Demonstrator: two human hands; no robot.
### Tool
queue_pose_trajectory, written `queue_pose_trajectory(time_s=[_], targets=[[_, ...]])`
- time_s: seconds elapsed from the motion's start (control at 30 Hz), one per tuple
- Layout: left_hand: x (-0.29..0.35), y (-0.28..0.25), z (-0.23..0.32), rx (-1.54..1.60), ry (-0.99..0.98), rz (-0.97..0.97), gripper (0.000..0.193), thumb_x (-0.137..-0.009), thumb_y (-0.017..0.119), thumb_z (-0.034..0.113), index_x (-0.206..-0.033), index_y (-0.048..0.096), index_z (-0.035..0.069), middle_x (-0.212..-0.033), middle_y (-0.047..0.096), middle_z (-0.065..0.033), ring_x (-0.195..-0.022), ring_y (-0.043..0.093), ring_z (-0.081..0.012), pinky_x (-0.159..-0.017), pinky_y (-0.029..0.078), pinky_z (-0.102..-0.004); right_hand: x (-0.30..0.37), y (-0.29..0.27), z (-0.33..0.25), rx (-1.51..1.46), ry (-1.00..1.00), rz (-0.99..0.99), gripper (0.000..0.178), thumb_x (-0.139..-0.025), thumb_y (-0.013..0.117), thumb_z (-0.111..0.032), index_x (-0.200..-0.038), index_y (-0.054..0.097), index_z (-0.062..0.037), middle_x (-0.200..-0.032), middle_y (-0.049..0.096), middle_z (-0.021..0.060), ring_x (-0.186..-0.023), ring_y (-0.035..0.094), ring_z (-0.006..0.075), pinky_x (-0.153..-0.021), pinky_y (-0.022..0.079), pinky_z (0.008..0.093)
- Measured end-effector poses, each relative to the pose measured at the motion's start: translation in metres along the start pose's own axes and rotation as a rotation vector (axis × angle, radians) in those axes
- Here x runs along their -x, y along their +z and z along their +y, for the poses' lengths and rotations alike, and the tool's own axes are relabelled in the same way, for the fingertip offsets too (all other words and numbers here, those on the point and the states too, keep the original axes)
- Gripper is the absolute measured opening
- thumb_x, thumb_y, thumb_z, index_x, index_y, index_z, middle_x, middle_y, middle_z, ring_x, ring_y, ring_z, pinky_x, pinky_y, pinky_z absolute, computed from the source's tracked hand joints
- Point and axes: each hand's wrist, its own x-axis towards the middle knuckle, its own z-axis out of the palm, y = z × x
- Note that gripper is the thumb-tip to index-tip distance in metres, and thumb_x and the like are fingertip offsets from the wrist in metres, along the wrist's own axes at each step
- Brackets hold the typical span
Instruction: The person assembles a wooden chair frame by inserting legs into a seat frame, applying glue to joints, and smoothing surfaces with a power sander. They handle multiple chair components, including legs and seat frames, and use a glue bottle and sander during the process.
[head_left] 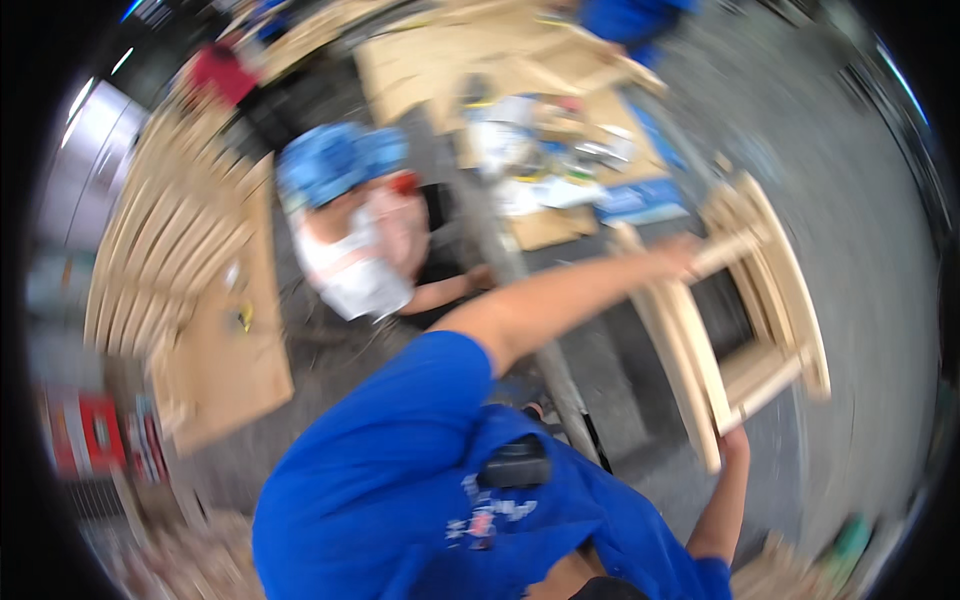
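The left hand (683,258) is wrapped around an upper rail of the pale wooden frame with several slats and cross rails (745,310), arm stretched out from a blue sleeve. The right hand (735,437) grips the same frame at its lower end, fingers mostly hidden behind the wood. The frame hangs tilted above the grey floor (880,250), held off it between both hands. Beyond it stands a cluttered surface of light board (545,225) with papers and tools. To the left a person in a blue cap (335,160) bends near stacked curved wooden slats (170,230). Everything is motion-blurred.
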Motion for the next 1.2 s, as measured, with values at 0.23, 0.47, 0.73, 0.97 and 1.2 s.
queue_pose_trajectory(time_s=[0.23, 0.47, 0.73, 0.97, 1.2], targets=[[-0.07, -0.008, -0.045, -0.618, -0.075, -0.647, 0.026, -0.078, 0.06, 0.017, -0.092, 0.072, -0.002, -0.094, 0.071, -0.0204, -0.082, 0.068, -0.0312, -0.074, 0.051, -0.0422, -0.025, 0.02, 0.037, 0.182, 0.212, 0.092, 0.041, -0.09, 0.063, -0.031, -0.116, 0.063, 0.0001, -0.099, 0.07, 0.0119, -0.082, 0.067, 0.0182, -0.071, 0.054, 0.0367], [-0.057, -0.017, -0.054, -0.915, -0.272, -0.768, 0.032, -0.079, 0.065, 0.024, -0.105, 0.071, 0.006, -0.107, 0.07, -0.0156, -0.091, 0.068, -0.0302, -0.079, 0.053, -0.0443, -0.043, 0.039, 0.027, 0.288, 0.158, 0.081, 0.041, -0.091, 0.061, -0.032, -0.116, 0.063, 0.0001, -0.099, 0.07, 0.0116, -0.083, 0.066, 0.0181, -0.072, 0.054, 0.0369], [-0.038, -0.021, -0.016, -0.859, -0.509, -0.785, 0.037, -0.085, 0.061, 0.031, -0.111, 0.069, 0.006, -0.114, 0.066, -0.0176, -0.1, 0.065, -0.0323, -0.087, 0.05, -0.0437, -0.054, 0.043, 0.029, 0.366, 0.092, 0.082, 0.041, -0.093, 0.059, -0.033, -0.117, 0.062, 0.0001, -0.099, 0.07, 0.0112, -0.084, 0.066, 0.018, -0.074, 0.054, 0.0371], [-0.029, -0.015, -0.047, -0.841, -0.533, -0.816, 0.044, -0.089, 0.054, 0.039, -0.115, 0.066, 0.004, -0.112, 0.066, -0.0185, -0.101, 0.064, -0.0319, -0.089, 0.049, -0.0418, -0.041, 0.065, 0.043, 0.458, 0.066, 0.075, 0.041, -0.094, 0.057, -0.034, -0.117, 0.062, 0.0002, -0.099, 0.069, 0.0109, -0.085, 0.066, 0.018, -0.075, 0.053, 0.0373], [-0.06, -0.027, -0.009, -0.498, -0.284, -0.432, 0.053, -0.094, 0.047, 0.047, -0.118, 0.064, 0.003, -0.111, 0.066, -0.0194, -0.102, 0.063, -0.0314, -0.092, 0.048, -0.04, -0.015, 0.069, 0.021, 0.644, -0.087, 0.256, 0.041, -0.096, 0.055, -0.035, -0.117, 0.062, 0.0002, -0.1, 0.069, 0.0105, -0.086, 0.066, 0.0179, -0.077, 0.053, 0.0376]])
